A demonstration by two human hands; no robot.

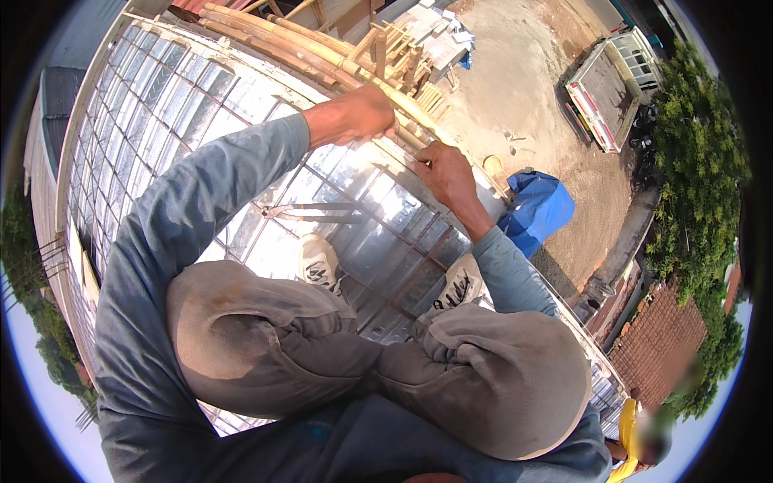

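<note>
My left hand (358, 114) is closed at the far edge of the metal decking (342, 249), beside the edge board. A short way to its right, my right hand (451, 179) has its thumb and fingers pinched together over the same edge. Whatever either hand grips is too small or hidden to make out. Thin steel reinforcing bars (342, 193) cross in a grid over the shiny decking. Between my feet and my hands lies a pair of pincers (314, 213), its handles pointing right, with no hand on it.
I crouch on the decking in light shoes (320, 262). Past the edge run bamboo poles (298, 42), with stacked timber (403, 60) below. A blue tarp (538, 208) hangs near my right forearm. A truck (612, 87) stands on the ground; another person in yellow (626, 435) is lower right.
</note>
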